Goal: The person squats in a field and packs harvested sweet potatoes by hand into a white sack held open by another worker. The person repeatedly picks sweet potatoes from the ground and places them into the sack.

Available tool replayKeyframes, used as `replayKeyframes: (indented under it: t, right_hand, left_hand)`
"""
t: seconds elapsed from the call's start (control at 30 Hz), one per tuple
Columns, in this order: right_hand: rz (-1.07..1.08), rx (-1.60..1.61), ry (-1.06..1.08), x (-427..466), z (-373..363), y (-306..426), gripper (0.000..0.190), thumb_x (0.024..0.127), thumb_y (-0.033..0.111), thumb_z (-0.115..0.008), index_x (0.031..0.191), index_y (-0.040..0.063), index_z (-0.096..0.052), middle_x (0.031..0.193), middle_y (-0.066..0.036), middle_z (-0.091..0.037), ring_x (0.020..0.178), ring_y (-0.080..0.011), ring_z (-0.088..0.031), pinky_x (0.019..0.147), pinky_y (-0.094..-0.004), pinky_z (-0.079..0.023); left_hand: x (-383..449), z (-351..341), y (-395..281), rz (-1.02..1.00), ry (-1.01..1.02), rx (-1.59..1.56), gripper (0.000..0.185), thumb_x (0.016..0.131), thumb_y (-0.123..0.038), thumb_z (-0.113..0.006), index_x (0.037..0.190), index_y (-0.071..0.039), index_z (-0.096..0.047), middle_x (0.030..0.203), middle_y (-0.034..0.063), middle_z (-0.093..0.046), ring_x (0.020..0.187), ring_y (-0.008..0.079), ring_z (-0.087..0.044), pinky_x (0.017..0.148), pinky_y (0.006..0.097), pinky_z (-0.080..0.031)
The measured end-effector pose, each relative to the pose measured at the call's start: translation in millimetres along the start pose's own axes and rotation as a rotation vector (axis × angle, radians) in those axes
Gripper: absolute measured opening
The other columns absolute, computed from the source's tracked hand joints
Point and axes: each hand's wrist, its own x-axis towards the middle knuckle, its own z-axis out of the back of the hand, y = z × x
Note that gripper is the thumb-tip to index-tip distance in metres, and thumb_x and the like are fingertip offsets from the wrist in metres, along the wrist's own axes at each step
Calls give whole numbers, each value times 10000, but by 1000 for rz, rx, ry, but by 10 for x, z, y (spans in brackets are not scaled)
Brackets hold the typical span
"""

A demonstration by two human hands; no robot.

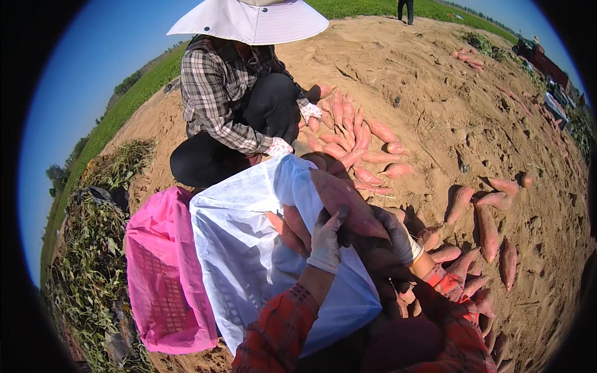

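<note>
A large sweet potato [345, 203] is held between my two gloved hands, over the right edge of a crate lined with white cloth [228, 252]. My left hand [328, 240] grips its near side, thumb on top. My right hand [399, 235] is at its tapered lower end; some of those fingers are hidden behind it. Inside the white lining lie a few sweet potatoes [294, 226] against the far right side. More sweet potatoes [447, 254] lie on the soil to the right of my right hand, partly shaded.
A pink-lined crate [170, 275] stands left of the white one. Opposite squats a person in a wide-brimmed hat [252, 21], gloved hands near a sweet potato pile [350, 135]. Wilted vines [91, 261] lie at left. Far off are a standing person [406, 9] and a red vehicle [543, 63].
</note>
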Motion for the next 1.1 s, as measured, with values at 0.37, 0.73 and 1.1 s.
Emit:
replayKeyframes:
  t: [0.37,0.73,1.1]
  right_hand:
    - [-42,414,-135,0,-218,-235,606,839,238,-720,1342,24,-457,1249,-110,-576,1103,-215,-584,939,-338,-490]
    - [-75,387,-704,-286,1349,-1061,344,868,90,-671,1169,-34,-561,1012,-153,-651,866,-280,-679,717,-377,-581]
    - [83,291,-488,207,1183,-963,649,847,-19,-644,1435,21,-372,1210,-102,-575,1100,-256,-607,928,-387,-531]
  left_hand:
    - [-312,-4,186,-94,24,353,570,898,-223,-669,1384,-16,-454,1248,132,-593,1141,280,-582,975,345,-449]
    - [-1169,191,427,-513,676,1735,585,870,-479,-577,1361,-168,-508,1387,113,-518,1348,312,-412,1114,559,-218]
    - [-1171,127,345,-278,753,1806,606,870,-436,-586,1391,-153,-459,1471,104,-429,1432,271,-297,1136,534,-187]
